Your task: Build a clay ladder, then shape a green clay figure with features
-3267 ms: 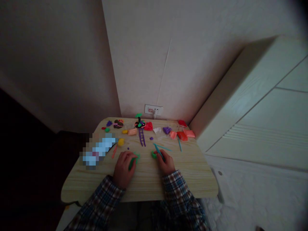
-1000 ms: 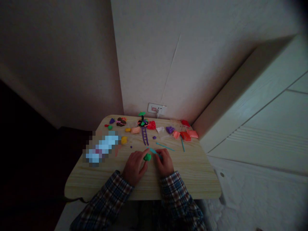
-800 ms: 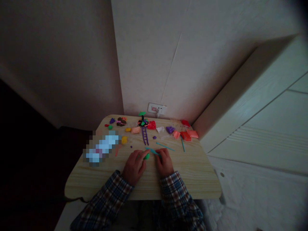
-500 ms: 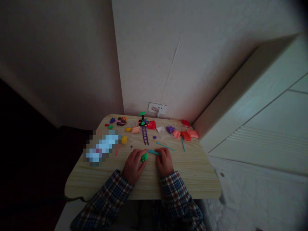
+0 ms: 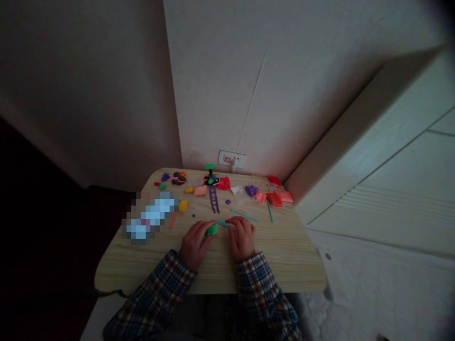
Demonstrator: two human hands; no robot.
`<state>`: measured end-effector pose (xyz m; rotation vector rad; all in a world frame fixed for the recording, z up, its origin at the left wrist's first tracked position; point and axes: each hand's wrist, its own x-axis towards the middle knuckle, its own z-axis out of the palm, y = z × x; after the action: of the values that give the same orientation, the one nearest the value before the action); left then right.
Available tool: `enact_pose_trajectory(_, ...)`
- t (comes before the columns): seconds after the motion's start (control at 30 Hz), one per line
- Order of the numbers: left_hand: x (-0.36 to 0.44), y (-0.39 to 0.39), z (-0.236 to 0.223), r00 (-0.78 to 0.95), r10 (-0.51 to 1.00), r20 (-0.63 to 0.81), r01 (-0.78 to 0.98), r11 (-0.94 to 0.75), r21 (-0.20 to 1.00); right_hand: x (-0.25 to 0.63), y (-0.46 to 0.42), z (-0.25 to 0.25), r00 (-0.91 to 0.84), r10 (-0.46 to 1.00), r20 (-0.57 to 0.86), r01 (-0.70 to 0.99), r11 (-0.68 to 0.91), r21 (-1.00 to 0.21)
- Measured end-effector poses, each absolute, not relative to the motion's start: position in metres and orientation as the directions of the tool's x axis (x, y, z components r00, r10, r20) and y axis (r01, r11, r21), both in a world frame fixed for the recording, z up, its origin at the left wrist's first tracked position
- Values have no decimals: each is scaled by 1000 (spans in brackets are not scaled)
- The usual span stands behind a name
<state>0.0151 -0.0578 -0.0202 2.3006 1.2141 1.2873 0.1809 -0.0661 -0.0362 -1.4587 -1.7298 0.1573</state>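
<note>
The left hand (image 5: 191, 244) and right hand (image 5: 243, 240) have drawn closer together. The left pinches a lumpy green clay ball (image 5: 212, 230), likely steadying it at nine o'clock from the right, which grips a slim blue plastic tool (image 5: 222, 223), aimed toward ten, probably for control. At twelve, a purple clay ladder (image 5: 213, 199) lies farther back, perhaps leaving working room.

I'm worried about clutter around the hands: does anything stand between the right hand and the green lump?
Only the blue tool, held by the right hand: it points toward the left hand, on the far side of the green lump. Nothing else visible lies between.
</note>
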Motion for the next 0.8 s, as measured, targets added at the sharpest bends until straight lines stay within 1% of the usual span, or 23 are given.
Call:
enact_pose_trajectory(0.1,15,-57,-24,272,753,599,554,-631,543,171,-71,-29,-74,821,566,717,438,-542)
enact_pose_trajectory(0.2,15,-57,-27,244,764,597,570,-611,549,165,-74,-26,-138,802,581,695,496,-520)
enact_pose_trajectory(0.33,14,-58,-27,219,777,591,583,-590,559,161,-72,-26,-144,821,553,716,472,-514)
enact_pose_trajectory(0.57,13,-56,-25,265,749,607,595,-622,509,162,-68,-24,-169,848,502,697,463,-548)
enact_pose_trajectory(0.8,13,-55,-29,300,704,644,565,-675,474,164,-65,-28,-150,831,536,623,501,-601)
